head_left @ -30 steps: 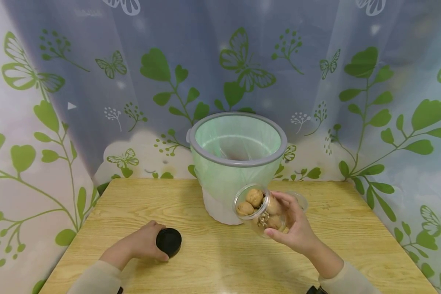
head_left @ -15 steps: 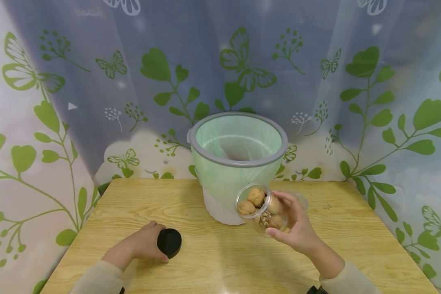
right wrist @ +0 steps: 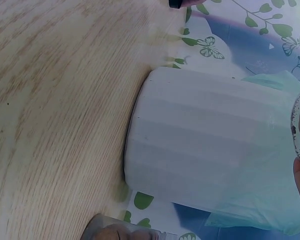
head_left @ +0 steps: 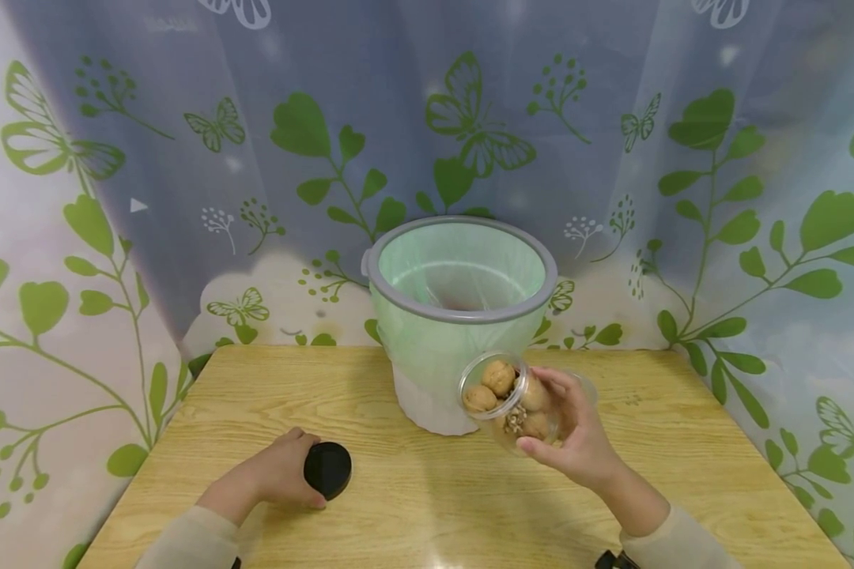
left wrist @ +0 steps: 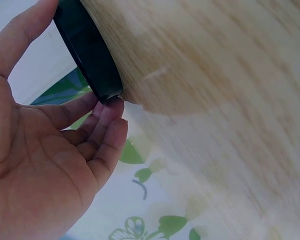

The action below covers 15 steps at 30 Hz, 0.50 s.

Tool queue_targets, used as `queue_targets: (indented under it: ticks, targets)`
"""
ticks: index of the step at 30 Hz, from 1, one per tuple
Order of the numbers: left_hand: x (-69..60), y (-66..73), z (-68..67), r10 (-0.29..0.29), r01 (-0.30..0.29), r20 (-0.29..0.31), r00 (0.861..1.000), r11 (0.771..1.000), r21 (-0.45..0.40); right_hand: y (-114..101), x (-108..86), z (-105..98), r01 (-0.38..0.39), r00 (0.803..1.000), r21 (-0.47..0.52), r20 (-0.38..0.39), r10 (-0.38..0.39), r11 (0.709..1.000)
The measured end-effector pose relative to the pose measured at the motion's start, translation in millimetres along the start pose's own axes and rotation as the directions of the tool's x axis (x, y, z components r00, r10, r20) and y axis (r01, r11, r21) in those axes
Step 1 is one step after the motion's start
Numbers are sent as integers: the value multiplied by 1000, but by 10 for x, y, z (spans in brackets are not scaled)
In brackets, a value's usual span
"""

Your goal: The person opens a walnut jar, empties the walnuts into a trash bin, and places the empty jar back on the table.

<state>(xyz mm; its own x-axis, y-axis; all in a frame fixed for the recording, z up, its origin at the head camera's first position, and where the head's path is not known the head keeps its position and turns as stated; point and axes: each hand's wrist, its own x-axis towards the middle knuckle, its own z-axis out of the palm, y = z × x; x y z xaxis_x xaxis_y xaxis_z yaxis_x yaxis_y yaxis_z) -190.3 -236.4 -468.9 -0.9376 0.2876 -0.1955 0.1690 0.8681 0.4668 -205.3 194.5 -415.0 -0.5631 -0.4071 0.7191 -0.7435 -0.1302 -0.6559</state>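
1. Grasping a clear jar (head_left: 486, 419) round its side, the right hand (head_left: 575, 444) has its thumb in front and its fingers behind; the jar is tilted, mouth turned left, raised above the wooden table (head_left: 398, 506).
2. Walnuts (head_left: 500, 378) show at the mouth and through the wall, just left of that grip.
3. Behind and left of the right hand's hold stands a bin (head_left: 462, 317) with a green liner (head_left: 462, 340).
4. Beyond the same grip sits a second clear container (right wrist: 97, 227).
5. The left hand (head_left: 285, 472) pinches a round black lid (head_left: 328, 470) by its edge, well apart from the jar.
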Motion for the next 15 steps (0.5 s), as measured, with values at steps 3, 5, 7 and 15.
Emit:
queue_targets:
  ticks: [3, 5, 7, 15]
  targets:
    - [-6, 7, -6, 2, -2, 2, 1000, 1000, -1, 4, -1, -4, 12, 1000, 8, -1, -12, 1000]
    - [-6, 8, -5, 2, -2, 3, 1000, 1000, -2, 6, -1, -9, 21, 1000, 13, -4, -21, 1000]
    - [-8, 11, -5, 2, -2, 2, 1000, 1000, -4, 5, 1, -14, 28, 1000, 16, -6, -28, 999]
    - [-12, 20, -1, -14, 14, -4, 1000, 1000, -8, -5, 2, -30, 35, 999, 23, -7, -35, 999]
